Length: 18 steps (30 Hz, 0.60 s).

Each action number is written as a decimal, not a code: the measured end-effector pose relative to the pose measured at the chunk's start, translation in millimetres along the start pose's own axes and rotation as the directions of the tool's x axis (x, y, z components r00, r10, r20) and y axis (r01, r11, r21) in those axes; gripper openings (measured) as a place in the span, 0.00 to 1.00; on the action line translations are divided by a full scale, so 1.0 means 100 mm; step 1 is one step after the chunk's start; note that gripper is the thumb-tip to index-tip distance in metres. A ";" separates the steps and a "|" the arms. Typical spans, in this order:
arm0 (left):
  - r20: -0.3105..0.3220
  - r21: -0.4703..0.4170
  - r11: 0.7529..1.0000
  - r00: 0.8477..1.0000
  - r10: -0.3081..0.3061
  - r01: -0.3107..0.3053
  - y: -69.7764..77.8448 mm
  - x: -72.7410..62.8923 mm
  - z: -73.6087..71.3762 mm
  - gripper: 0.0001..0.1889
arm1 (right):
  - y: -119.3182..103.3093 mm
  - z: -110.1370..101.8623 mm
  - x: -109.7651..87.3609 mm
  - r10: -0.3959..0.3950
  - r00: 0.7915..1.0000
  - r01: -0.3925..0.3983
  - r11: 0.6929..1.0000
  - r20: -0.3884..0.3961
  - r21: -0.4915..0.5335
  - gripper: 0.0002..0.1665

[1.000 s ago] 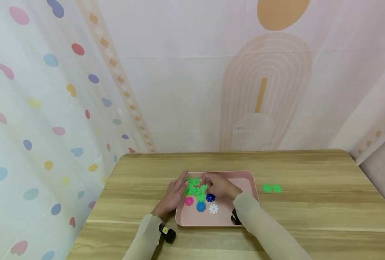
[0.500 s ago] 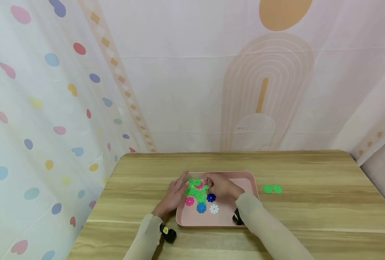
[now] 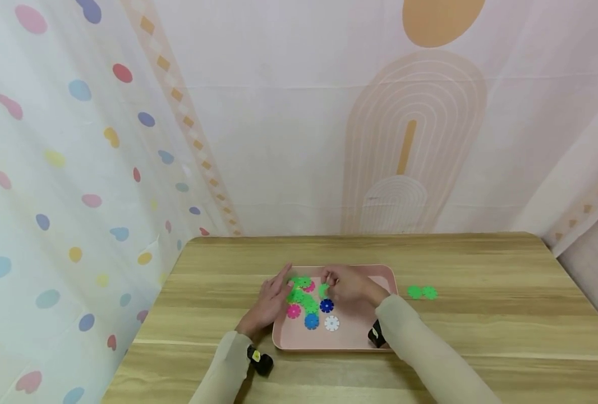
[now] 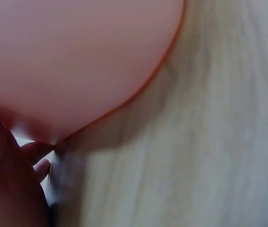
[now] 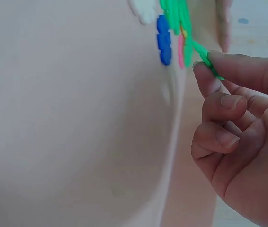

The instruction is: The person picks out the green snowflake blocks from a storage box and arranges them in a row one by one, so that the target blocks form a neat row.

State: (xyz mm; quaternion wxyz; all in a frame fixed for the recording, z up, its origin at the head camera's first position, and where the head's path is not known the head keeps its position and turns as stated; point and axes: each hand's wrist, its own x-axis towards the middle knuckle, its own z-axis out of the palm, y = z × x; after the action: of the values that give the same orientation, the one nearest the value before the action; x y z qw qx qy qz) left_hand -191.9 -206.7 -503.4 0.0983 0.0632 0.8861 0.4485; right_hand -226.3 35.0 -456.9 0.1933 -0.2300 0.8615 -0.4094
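Observation:
My right hand (image 3: 350,283) pinches a green notched interlocking disc (image 3: 323,290) between thumb and forefinger over the tray; in the right wrist view that disc (image 5: 209,61) appears edge-on, the other fingers curled below. Across the left rim of the pink tray (image 3: 299,341) lies my left hand (image 3: 270,298), its fingers fairly straight and its thumb reaching toward the pile. Beneath the thumb's side is a heap of green discs (image 3: 309,304) with a pink one (image 3: 309,287) among them. Another pink disc (image 3: 293,311), a light blue (image 3: 311,321), a dark blue (image 3: 326,306) and a white one (image 3: 331,324) lie in front.
Two green discs (image 3: 422,292) lie side by side on the wooden table (image 3: 481,314), right of the tray. A patterned curtain (image 3: 289,140) hangs behind and to the left. Both wrists wear black cameras.
My right hand has drawn back to the right from the heap, bringing a green disc with it. More of the pink disc has come into sight. My left hand has stayed in place.

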 end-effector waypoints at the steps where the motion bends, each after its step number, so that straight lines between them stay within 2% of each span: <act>1: 0.001 0.003 1.000 1.000 0.000 0.000 0.00 0.00 0.00 0.31 | -0.01 -0.02 -0.02 -0.003 1.000 0.003 1.000 -0.008 -0.003 0.09; 12: -0.009 0.012 1.000 1.000 -0.010 0.010 -0.03 0.00 0.01 0.31 | 0.02 -0.26 -0.24 -0.135 0.990 0.133 0.990 -0.045 -0.042 0.07; 14: -0.010 0.012 1.000 1.000 -0.008 0.008 -0.04 0.01 0.01 0.31 | 0.03 -0.30 -0.28 -0.138 0.989 0.135 0.989 -0.050 -0.052 0.07; 18: -0.008 0.008 1.000 1.000 -0.008 0.008 -0.04 0.01 0.00 0.30 | 0.05 -0.38 -0.37 -0.093 0.993 0.088 0.994 -0.078 -0.056 0.07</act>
State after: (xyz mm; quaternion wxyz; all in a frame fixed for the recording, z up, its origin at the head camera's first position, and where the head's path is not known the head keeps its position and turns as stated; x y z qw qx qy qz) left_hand -193.2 -208.5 -506.9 0.0966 0.0583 0.8885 0.4449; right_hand -217.0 81.6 -433.8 0.1334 -0.2571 0.8677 -0.4039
